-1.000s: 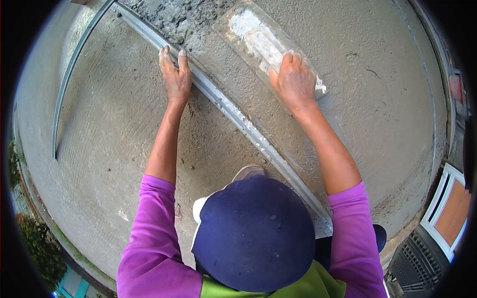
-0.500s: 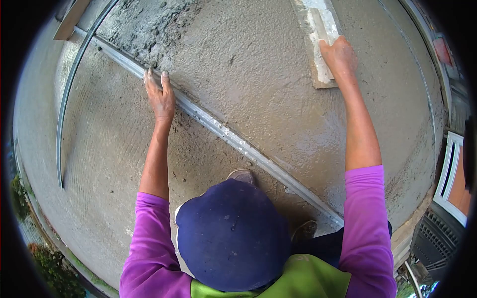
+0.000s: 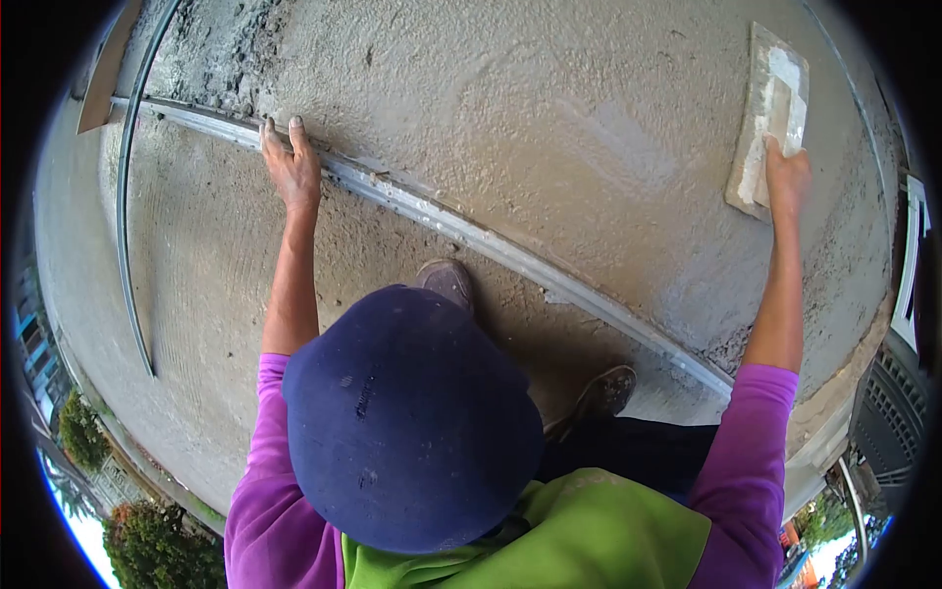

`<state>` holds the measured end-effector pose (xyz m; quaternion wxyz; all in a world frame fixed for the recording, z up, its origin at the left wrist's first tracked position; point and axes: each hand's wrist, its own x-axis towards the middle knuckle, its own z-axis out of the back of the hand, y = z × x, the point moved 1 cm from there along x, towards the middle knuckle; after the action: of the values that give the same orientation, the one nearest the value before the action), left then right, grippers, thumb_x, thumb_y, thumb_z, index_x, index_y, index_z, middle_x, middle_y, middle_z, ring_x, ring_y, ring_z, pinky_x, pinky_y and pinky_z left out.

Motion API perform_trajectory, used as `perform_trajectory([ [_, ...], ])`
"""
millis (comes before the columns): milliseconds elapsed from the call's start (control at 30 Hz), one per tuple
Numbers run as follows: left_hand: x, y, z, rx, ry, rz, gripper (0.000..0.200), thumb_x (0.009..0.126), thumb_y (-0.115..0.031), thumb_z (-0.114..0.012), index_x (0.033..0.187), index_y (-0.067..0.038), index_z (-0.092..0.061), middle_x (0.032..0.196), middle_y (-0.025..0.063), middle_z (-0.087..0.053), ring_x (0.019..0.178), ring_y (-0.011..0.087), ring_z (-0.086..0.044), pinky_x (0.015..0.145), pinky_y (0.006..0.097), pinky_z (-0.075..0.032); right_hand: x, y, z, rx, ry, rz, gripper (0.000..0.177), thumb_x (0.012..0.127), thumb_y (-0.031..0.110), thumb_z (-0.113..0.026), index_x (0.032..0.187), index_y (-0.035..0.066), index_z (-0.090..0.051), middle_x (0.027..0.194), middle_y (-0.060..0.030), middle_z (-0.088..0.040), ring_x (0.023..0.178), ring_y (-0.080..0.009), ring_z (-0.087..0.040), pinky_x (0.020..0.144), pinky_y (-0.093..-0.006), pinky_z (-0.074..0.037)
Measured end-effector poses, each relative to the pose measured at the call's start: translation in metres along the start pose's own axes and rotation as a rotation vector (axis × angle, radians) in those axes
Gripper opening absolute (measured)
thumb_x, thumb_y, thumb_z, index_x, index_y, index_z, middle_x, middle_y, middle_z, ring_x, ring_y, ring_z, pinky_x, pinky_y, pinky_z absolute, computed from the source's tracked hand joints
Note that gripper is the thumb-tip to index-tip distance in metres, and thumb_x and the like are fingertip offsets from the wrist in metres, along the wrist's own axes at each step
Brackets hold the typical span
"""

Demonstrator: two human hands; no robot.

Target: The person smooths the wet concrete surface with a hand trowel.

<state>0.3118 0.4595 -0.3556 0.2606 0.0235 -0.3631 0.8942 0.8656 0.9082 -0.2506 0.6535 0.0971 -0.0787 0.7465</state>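
Observation:
My right hand (image 3: 789,183) is wrapped round the handle of a rectangular hand float (image 3: 748,175), its face smeared with pale cement. The float lies on the wet, grey-brown concrete (image 3: 471,108) at the upper right. Over on the left, my left hand (image 3: 293,169) rests on a long metal rail (image 3: 442,218), with its fingers stretched across the top. That rail runs diagonally from the upper left down to the lower right, between the wet surface and my feet. The palm side of my left hand is hidden.
A thin curved strip (image 3: 124,196) stands out at the left, near a wooden board (image 3: 98,83). Rough, lumpy concrete (image 3: 221,54) lies beyond my left hand. My shoes (image 3: 446,283) are on the near side of the rail. A dark plastic crate (image 3: 888,402) sits at the right edge.
My right hand has moved the float to the right and nearer to me, across the wet concrete. My left hand is still on the rail; the whole view has shifted and turned slightly.

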Motion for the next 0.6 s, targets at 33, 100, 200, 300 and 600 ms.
perform_trajectory([
  [33,-0.007,0.0,-0.002,-0.033,0.018,0.018,0.074,0.103,-0.049,-0.05,0.149,0.008,-0.036,0.156,0.0303,-0.03,0.146,0.0427,-0.028,0.12,0.0476,-0.025,-0.013,-0.007,0.012,-0.01,0.012,0.042,0.067,0.084,0.054,-0.071,0.102,-0.01,-0.065,0.1,-0.0323,-0.069,0.095,-0.0469,-0.068,0.082,-0.0515,-0.053],
  [100,-0.023,-0.005,-0.004,-0.002,0.034,0.044,0.075,0.103,-0.048,-0.05,0.149,0.009,-0.035,0.156,0.0304,-0.03,0.146,0.0429,-0.027,0.12,0.0479,-0.025,-0.053,-0.01,0.039,-0.028,0.042,0.133,0.061,0.088,0.05,-0.071,0.099,-0.01,-0.064,0.095,-0.0305,-0.069,0.09,-0.0447,-0.069,0.077,-0.05,-0.055],
  [200,-0.038,-0.006,-0.008,0.028,0.013,0.053,0.076,0.103,-0.048,-0.05,0.149,0.009,-0.034,0.156,0.0307,-0.028,0.146,0.043,-0.027,0.12,0.0482,-0.025,-0.12,0.011,0.061,0.14,0.231,0.295,0.052,0.091,0.043,-0.07,0.095,-0.008,-0.062,0.084,-0.0251,-0.068,0.08,-0.0387,-0.07,0.068,-0.0474,-0.056],
  [300,-0.045,-0.015,-0.008,0.053,-0.019,0.093,0.076,0.102,-0.048,-0.05,0.15,0.009,-0.033,0.157,0.0307,-0.027,0.147,0.043,-0.026,0.12,0.048,-0.025,-0.185,0.052,0.058,0.131,0.374,0.566,0.046,0.092,0.04,-0.069,0.095,-0.006,-0.061,0.083,-0.0177,-0.064,0.074,-0.0288,-0.065,0.06,-0.0406,-0.056],
  [600,-0.045,-0.038,-0.001,0.021,0.002,0.035,0.072,0.104,-0.043,-0.049,0.15,0.008,-0.033,0.158,0.0301,-0.025,0.147,0.0431,-0.025,0.12,0.0484,-0.025,-0.247,0.171,0.028,0.284,0.372,0.958,0.043,0.087,0.033,-0.072,0.104,-0.003,-0.057,0.101,-0.0183,-0.061,0.091,-0.0308,-0.065,0.075,-0.044,-0.056],
])
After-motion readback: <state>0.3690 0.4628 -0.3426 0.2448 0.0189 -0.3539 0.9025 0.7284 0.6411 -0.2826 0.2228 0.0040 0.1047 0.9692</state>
